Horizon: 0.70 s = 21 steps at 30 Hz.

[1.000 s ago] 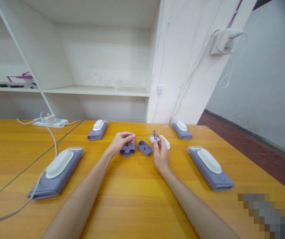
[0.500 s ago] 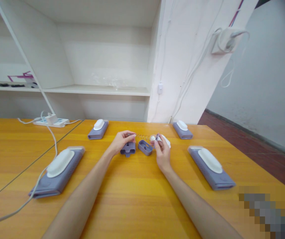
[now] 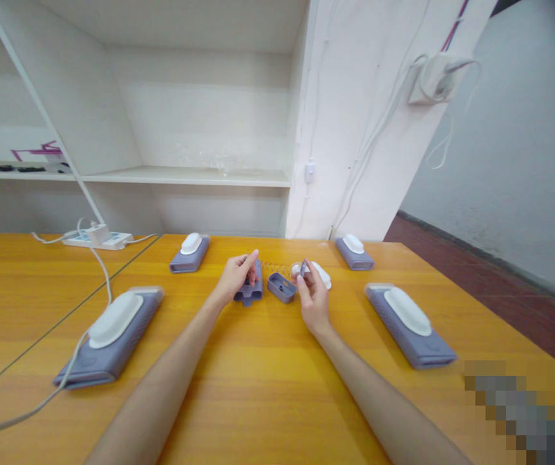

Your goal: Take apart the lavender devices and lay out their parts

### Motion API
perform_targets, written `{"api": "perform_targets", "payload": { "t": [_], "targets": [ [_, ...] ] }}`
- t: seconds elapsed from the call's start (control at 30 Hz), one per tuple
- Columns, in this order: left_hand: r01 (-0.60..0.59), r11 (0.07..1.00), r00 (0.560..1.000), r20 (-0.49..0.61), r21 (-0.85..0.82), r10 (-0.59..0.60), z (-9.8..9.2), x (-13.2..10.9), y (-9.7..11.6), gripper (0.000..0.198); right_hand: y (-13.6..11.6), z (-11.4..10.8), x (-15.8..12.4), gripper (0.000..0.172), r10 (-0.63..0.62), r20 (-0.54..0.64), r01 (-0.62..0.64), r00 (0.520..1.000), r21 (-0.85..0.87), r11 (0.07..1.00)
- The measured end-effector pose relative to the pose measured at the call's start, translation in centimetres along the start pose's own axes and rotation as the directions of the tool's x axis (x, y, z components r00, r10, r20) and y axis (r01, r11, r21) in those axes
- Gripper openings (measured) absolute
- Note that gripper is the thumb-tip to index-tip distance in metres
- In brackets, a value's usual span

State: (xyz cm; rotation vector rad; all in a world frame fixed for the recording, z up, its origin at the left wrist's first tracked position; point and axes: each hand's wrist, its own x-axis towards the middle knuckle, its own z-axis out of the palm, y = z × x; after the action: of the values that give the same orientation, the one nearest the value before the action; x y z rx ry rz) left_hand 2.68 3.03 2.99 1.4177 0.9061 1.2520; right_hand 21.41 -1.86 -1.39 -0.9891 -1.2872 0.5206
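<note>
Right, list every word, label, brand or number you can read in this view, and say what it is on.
No text can be read anywhere.
Power strip: pale blue marks on top, too small and blurred to read.
Purple pads with white tops, such as the near left one: no print shows.
Purple piece in the left hand and small parts in the right hand: no lettering visible.
Bottom right corner: blurred squares, nothing legible.

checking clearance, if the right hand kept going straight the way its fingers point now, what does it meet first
Likely the white oval plastic piece just beyond the right hand, which pinches a small silvery part. Past that lies bare orange wooden table, then the white wall post. Depth is unclear.
</note>
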Motion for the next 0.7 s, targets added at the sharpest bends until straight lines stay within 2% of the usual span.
{"api": "perform_targets", "payload": {
  "t": [0.13,0.3,0.43,0.7],
  "targets": [
    [0.028,0.992,0.994,-0.104,-0.127,-0.041,-0.1,0.3,-0.3,0.046,-0.2,0.0,0.1,0.049,-0.042,-0.042,0.037,0.998,-0.115,0.993],
    [0.044,0.961,0.985,-0.149,-0.272,-0.087,-0.7,0.6,-0.5,0.043,0.2,0.1,0.4,0.052,-0.049,-0.107,0.023,0.993,-0.228,0.973],
    [0.036,0.957,0.983,-0.163,-0.289,-0.086,-0.8,0.7,-0.7,0.04,1.0,0.1,0.6,0.055,-0.025,-0.058,0.008,0.998,-0.275,0.961],
    [0.026,0.957,0.982,-0.174,-0.288,-0.079,-0.7,1.0,-0.9,0.036,0.7,0.2,0.5,0.048,-0.066,0.018,0.068,0.998,-0.352,0.933]
  ]
}}
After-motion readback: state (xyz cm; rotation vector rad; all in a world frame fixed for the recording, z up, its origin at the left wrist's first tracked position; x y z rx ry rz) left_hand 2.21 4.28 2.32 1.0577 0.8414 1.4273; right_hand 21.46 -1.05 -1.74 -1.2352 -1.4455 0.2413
